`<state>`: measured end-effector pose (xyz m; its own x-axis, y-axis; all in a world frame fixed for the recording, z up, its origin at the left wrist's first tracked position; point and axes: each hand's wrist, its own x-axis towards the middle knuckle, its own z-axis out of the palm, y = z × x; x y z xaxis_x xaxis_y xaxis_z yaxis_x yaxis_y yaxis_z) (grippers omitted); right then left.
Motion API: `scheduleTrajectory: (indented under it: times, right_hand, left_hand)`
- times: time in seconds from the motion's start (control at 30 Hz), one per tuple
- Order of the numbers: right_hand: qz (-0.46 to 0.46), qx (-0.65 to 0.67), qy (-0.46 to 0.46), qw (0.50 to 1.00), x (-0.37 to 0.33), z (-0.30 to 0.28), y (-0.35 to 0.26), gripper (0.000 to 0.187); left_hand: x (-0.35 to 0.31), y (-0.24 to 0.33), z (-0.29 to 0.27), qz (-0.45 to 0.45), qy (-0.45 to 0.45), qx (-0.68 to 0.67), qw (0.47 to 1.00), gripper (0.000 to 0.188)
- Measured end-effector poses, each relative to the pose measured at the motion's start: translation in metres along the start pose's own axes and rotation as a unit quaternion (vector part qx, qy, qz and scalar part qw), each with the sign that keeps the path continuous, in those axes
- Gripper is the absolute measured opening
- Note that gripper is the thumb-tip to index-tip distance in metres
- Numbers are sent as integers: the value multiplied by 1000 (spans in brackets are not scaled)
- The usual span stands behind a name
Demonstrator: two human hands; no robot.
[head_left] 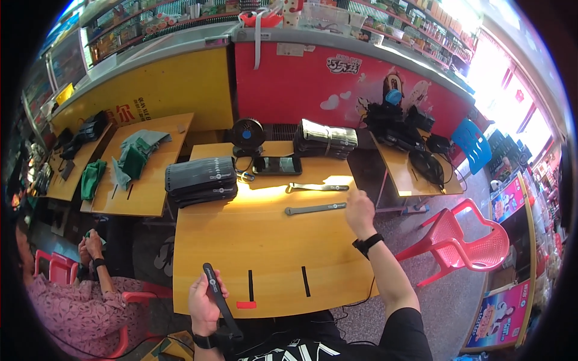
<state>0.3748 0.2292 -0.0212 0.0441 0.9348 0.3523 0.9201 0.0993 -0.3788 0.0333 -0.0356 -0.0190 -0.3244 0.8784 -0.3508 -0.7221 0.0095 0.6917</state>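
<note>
Left hand (206, 305), at the tabletop's (265, 240) seven o'clock, grips a black strap (215, 285); right hand (360, 213), at three, closure unclear, seemingly arranges a grey strap (314, 209); next needs straight alignment

The person (394, 280) wore a black short-sleeved shirt (408, 338) with a bold, angular white print (295, 353) across its front, plus a broad black wristband (368, 244) on the right and a dark left wristband (205, 342).

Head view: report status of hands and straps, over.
Left hand gripping dark strap. Right hand at right end of gray strap, contact unclear. Another strap just beyond.
</note>
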Motion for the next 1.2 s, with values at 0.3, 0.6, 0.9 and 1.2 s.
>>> scheduleTrajectory:
  times: [0.3,0.6,0.9,1.2]
  right_hand:
    - [-213,-108,-183,954,-28,21,-46,28]
    - [-184,38,-170,967,-40,-21,-48,24]
    - [-112,461,-339,813,-218,-77,-122,24]
    - [-174,467,-181,848,-233,-71,-148,10]
  left_hand:
    - [-9,-15,28,3,-33,54,998,30]
    - [-30,-28,34,-1,-48,66,997,30]
    - [-49,-46,41,-43,-110,101,988,29]
    - [-57,-48,33,-29,-113,98,988,29]
